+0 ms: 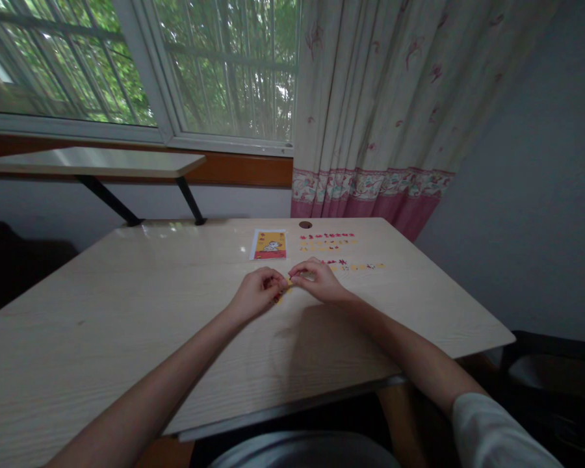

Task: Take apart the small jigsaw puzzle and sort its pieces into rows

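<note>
Both my hands rest together near the middle of the pale wooden table [127, 325]. My left hand [257, 292] and my right hand [316, 279] are closed in pinches, fingertips nearly touching, on small yellow puzzle pieces [283, 286] between them. Beyond the hands lies a yellow and red picture card [270, 244] showing a white animal. To its right, rows of small red and yellow pieces [327, 242] are laid out, with another row [355, 266] closer to my right hand.
A round dark hole [305, 225] sits at the table's far edge. Behind are a window [141, 65], a narrow shelf [92, 162] on black brackets, and a floral curtain [400, 110]. A dark chair [550, 364] stands at the right.
</note>
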The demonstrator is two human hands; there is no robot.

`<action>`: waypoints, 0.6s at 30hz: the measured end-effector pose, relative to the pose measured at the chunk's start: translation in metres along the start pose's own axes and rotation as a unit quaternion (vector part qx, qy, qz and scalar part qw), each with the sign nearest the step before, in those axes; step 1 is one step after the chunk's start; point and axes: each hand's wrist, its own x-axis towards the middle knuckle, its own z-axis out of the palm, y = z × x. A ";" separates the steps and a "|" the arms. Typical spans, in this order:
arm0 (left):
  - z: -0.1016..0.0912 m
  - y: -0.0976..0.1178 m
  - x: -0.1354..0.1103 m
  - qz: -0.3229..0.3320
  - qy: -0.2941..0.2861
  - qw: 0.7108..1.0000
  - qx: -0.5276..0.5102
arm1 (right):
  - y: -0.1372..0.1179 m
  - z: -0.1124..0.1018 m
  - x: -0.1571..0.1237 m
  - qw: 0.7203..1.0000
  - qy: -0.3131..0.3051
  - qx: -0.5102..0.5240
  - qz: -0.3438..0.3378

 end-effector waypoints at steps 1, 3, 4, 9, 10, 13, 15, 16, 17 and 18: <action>0.001 -0.001 0.000 -0.008 -0.003 1.000 -0.022 | 0.000 0.001 0.000 1.000 0.000 -0.003 -0.004; 0.003 -0.005 0.001 -0.023 -0.005 0.998 -0.066 | 0.002 0.002 0.000 1.000 0.000 -0.019 -0.016; 0.004 -0.006 0.001 -0.031 -0.002 0.996 -0.086 | 0.003 0.002 0.000 0.999 0.002 -0.029 -0.026; 0.005 -0.014 0.005 -0.057 0.004 0.986 -0.158 | 0.010 0.001 -0.002 0.995 0.007 -0.056 -0.080; 0.005 -0.014 0.005 -0.059 0.001 0.984 -0.169 | 0.011 0.001 -0.002 0.995 0.007 -0.056 -0.088; 0.003 -0.011 0.005 -0.064 -0.006 0.979 -0.192 | 0.013 0.000 -0.002 0.992 0.004 -0.054 -0.111; 0.002 -0.008 0.005 -0.064 -0.006 0.978 -0.199 | 0.013 0.000 -0.002 0.991 0.003 -0.057 -0.119; 0.002 -0.006 0.005 -0.063 -0.006 0.978 -0.199 | 0.013 0.000 -0.002 0.991 0.004 -0.059 -0.119; 0.001 -0.005 0.004 -0.061 -0.007 0.978 -0.197 | 0.013 0.000 -0.002 0.991 0.004 -0.062 -0.116; 0.001 -0.003 0.004 -0.060 -0.008 0.979 -0.195 | 0.014 0.001 -0.002 0.991 0.005 -0.065 -0.113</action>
